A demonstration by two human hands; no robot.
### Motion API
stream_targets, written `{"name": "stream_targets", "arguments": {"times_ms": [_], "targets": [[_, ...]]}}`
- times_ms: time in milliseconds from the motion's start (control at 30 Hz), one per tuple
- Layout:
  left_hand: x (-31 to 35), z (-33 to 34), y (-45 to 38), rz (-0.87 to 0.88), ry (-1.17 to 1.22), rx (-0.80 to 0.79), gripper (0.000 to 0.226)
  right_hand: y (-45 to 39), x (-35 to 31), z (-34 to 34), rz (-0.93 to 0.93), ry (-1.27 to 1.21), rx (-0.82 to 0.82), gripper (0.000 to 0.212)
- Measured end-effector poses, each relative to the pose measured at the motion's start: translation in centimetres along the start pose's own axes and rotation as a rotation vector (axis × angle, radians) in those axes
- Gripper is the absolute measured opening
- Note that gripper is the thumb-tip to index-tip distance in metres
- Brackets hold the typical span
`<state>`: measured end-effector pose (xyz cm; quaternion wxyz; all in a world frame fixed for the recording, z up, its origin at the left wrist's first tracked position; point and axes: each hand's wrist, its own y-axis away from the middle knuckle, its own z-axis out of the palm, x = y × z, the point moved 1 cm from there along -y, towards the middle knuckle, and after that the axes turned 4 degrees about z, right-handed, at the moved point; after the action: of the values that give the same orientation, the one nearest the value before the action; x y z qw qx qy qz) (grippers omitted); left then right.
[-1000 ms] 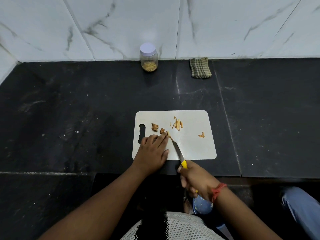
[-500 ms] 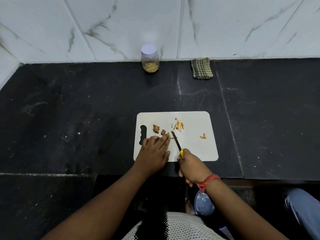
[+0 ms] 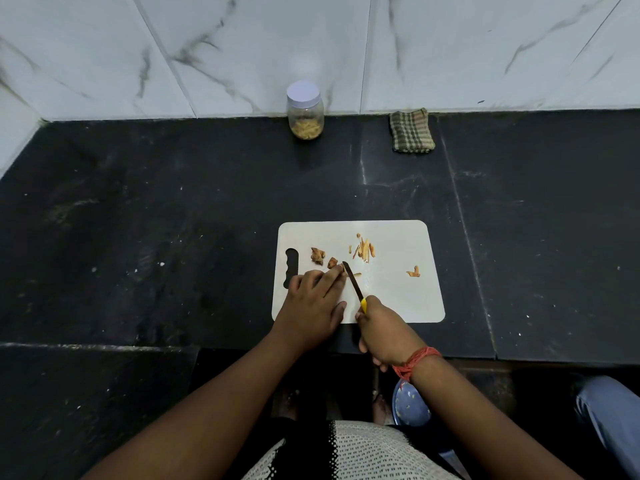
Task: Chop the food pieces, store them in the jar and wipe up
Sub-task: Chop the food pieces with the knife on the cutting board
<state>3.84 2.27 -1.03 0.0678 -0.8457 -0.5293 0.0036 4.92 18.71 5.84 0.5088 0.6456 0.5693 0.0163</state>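
Note:
A white cutting board (image 3: 398,299) lies on the black counter. On it are brown food chunks (image 3: 317,255), a small pile of thin cut strips (image 3: 363,250) and one stray piece (image 3: 413,271). My left hand (image 3: 313,306) rests on the board, its fingertips holding down a piece next to the blade. My right hand (image 3: 384,332) grips a yellow-handled knife (image 3: 353,280), whose dark blade points up-left into that piece. A lidded jar (image 3: 305,110) with cut pieces inside stands at the wall. A checked cloth (image 3: 411,131) lies folded to its right.
The white marble wall (image 3: 242,46) closes off the back and left. The counter's front edge (image 3: 104,346) runs just below the board. A blue bowl (image 3: 410,405) sits low under my right wrist. A leg in blue cloth (image 3: 613,420) is at the lower right.
My right hand has moved forward and up, carrying the knife further onto the board until its tip is beside my left fingertips. The left hand has stayed put.

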Motion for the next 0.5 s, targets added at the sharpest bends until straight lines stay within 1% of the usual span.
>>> {"name": "stream_targets", "arguments": {"times_ms": [233, 500], "targets": [[0.04, -0.05, -0.01, -0.001, 0.0, -0.003, 0.056, -0.56, 0.16, 0.36, -0.028, 0.046, 0.064, 0.003], [-0.02, 0.04, -0.02, -0.003, 0.007, -0.013, 0.055, -0.7, 0.21, 0.43, -0.025, 0.079, 0.043, 0.006]]}}
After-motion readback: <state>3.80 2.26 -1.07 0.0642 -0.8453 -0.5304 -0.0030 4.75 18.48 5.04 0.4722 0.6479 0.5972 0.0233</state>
